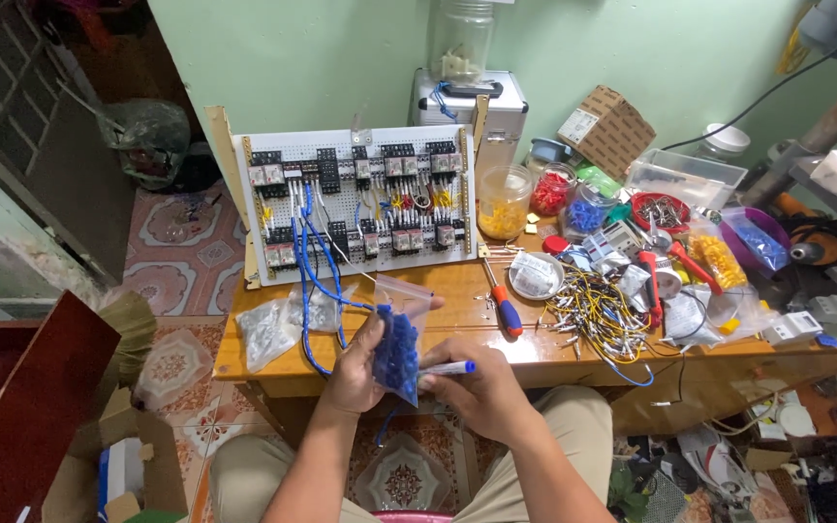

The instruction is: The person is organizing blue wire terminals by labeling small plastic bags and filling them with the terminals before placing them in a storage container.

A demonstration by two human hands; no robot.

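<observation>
Both knees (554, 426), in tan trousers, sit closest to the lens and are cut off at the bottom edge. Beyond them stands the wooden table (457, 291), its right end buried under clutter. Propped upright at its rear is the white perforated panel (360, 199), carrying two rows of black relay modules linked by blue wires (individual terminals are too small to resolve). Right of the panel lies a tangle of yellow wires (598, 310), then a screwdriver (504, 302) with an orange and blue handle.

Above the table's near edge, the left hand (356, 373) pinches a clear zip bag (401, 334) filled with small blue parts; the bag hides the fingertips. The right hand (481, 392) is closed around a blue-capped pen (448, 368), most of its barrel concealed within the grip.
</observation>
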